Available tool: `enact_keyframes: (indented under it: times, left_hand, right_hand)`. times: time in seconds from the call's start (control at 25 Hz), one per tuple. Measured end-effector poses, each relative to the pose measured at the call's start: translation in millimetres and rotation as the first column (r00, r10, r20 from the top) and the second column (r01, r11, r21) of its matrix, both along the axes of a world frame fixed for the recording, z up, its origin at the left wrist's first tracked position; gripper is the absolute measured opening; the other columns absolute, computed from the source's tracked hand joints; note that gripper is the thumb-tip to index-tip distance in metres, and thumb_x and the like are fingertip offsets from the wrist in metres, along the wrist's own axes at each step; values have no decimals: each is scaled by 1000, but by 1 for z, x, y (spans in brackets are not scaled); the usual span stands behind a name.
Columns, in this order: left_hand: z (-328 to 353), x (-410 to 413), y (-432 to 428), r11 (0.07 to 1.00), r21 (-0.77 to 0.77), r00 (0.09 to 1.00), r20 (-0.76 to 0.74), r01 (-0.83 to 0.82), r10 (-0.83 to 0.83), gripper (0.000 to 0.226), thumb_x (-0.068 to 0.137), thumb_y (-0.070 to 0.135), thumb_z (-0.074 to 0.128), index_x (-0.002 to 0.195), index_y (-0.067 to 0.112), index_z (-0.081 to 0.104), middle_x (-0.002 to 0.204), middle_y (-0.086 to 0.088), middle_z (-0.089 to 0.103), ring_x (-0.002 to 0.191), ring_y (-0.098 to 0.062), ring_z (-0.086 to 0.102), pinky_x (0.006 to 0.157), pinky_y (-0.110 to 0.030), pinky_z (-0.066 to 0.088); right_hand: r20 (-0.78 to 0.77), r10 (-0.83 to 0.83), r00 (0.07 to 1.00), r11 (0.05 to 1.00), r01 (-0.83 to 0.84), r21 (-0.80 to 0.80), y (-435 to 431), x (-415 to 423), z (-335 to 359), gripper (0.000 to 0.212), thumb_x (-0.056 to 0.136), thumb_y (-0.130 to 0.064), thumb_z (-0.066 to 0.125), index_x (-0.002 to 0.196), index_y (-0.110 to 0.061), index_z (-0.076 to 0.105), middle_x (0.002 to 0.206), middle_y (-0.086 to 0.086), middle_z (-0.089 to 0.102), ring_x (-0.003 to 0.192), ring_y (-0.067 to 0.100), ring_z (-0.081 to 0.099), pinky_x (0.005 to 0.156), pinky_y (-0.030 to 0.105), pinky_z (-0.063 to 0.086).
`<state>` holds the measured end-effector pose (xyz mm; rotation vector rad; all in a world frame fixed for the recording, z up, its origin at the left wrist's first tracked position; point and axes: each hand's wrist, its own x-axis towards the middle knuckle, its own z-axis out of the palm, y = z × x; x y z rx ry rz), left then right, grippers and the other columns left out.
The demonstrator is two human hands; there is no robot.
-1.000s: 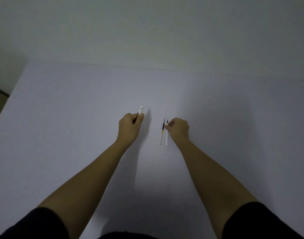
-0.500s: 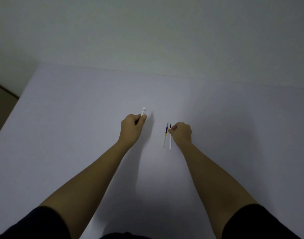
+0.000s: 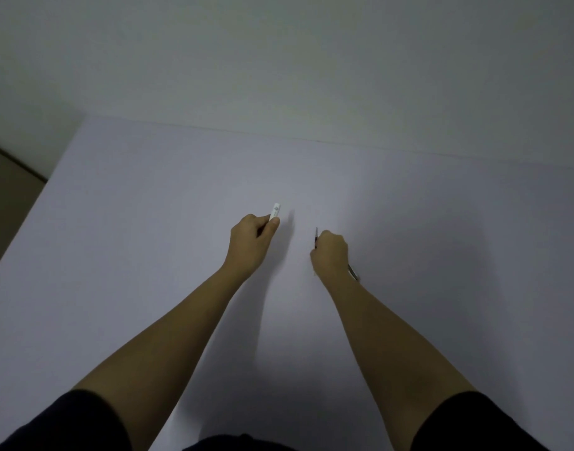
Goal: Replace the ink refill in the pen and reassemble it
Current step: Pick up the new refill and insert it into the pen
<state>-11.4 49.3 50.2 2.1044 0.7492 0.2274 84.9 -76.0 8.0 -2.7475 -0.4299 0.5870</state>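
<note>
Two hands work over the pale table (image 3: 149,255), and the change since a second ago is all on the right. Starting at the left, the left hand (image 3: 250,245) is curled shut round the white pen barrel (image 3: 275,212), whose end pokes out past the thumb and forefinger, pointing away from the person; it sits just left of the other hand, much as it did a second ago. Next over, the right hand (image 3: 331,253) has gone from a fingertip pinch on one of two thin rods lying on the table to a closed fist with a refill (image 3: 316,236) running through it: a dark tip shows above the knuckles and a thin pale tail juts out by the wrist, on the side away from the barrel. Both rods that lay beside that hand half a second ago are no longer visible on the table; whether the fist holds one or both I cannot tell, since the hand covers the spot. My reading is that a refill has been picked up and the pen is still apart, so the task stands at the insertion step. Which rod is the fresh one cannot be judged from this view. The next move would call for bringing the refill across to the barrel's open end, hidden inside the left fist, and lining the two up closely before sliding it in.
</note>
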Motion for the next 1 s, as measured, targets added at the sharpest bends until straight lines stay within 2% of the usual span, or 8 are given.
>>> enact_keyframes:
  times: [0.12, 0.2, 0.32, 0.48, 0.64, 0.8, 0.88, 1.0]
  left_hand:
    - [-2, -7, 4, 996, -82, 1000, 8, 26, -25, 28, 97, 28, 44, 95, 9, 64, 79, -5, 53, 68, -19, 61, 70, -34, 51]
    - [-1, -11, 7, 990, -142, 1000, 10, 0, 1, 31, 96, 28, 46, 120, 12, 58, 89, -5, 56, 72, -16, 62, 76, -34, 52]
    - [-1, -18, 9, 981, -191, 999, 18, -34, 39, 24, 93, 34, 49, 108, 18, 60, 87, 2, 58, 74, -14, 57, 73, -32, 48]
    - [5, -22, 5, 918, -396, 998, 37, -35, 54, 18, 94, 25, 48, 104, 22, 61, 83, 3, 58, 74, -13, 57, 71, -25, 47]
    - [18, -24, -8, 951, -306, 997, 72, 46, -25, 23, 93, 26, 53, 112, 21, 64, 82, 4, 66, 78, -13, 61, 69, -23, 48]
    - [30, -28, -17, 969, -215, 991, 78, 121, -107, 23, 92, 24, 54, 111, 20, 66, 81, 3, 68, 75, -10, 60, 63, -21, 44]
    - [37, -30, -21, 968, -203, 988, 83, 149, -134, 23, 92, 23, 54, 111, 19, 66, 83, 2, 68, 77, -5, 61, 66, -18, 45]
    - [46, -33, -27, 969, -145, 978, 92, 199, -187, 21, 92, 21, 55, 108, 22, 68, 83, 4, 67, 73, 3, 59, 55, -4, 39]
  right_hand:
    - [-47, -32, 998, 999, 33, 24, 7, -3, 0, 17, 86, 0, 56, 101, 3, 61, 108, 22, 65, 99, 33, 62, 71, 31, 47]
    - [-114, -67, 991, 993, 77, 92, 10, -2, 2, 20, 84, -8, 60, 99, 4, 66, 103, 21, 70, 96, 32, 65, 66, 27, 44]
    - [-251, -191, 949, 926, 259, 275, 9, 5, 14, 24, 81, -16, 64, 100, -3, 71, 92, 13, 74, 86, 23, 66, 72, 23, 45]
    - [-580, -205, 789, 501, 593, 630, -7, 11, 44, 12, 81, -9, 67, 91, -2, 67, 73, 4, 67, 74, 17, 66, 76, 24, 56]
    - [-568, -133, 812, 218, 583, 783, -38, 2, 71, 4, 83, -12, 68, 83, -14, 65, 74, -1, 72, 73, 6, 69, 65, 12, 54]
    - [-599, -109, 793, 109, 609, 786, -57, -6, 85, 4, 86, -10, 64, 88, -13, 64, 81, 2, 68, 77, 6, 67, 69, 12, 54]
    - [-597, -98, 796, 107, 605, 789, -62, -10, 89, 4, 87, -9, 62, 91, -11, 62, 84, 4, 67, 79, 7, 66, 72, 12, 54]
    - [-584, -85, 807, 114, 590, 799, -66, -18, 94, 8, 88, -9, 62, 96, -7, 61, 87, 6, 67, 82, 9, 66, 73, 12, 54]
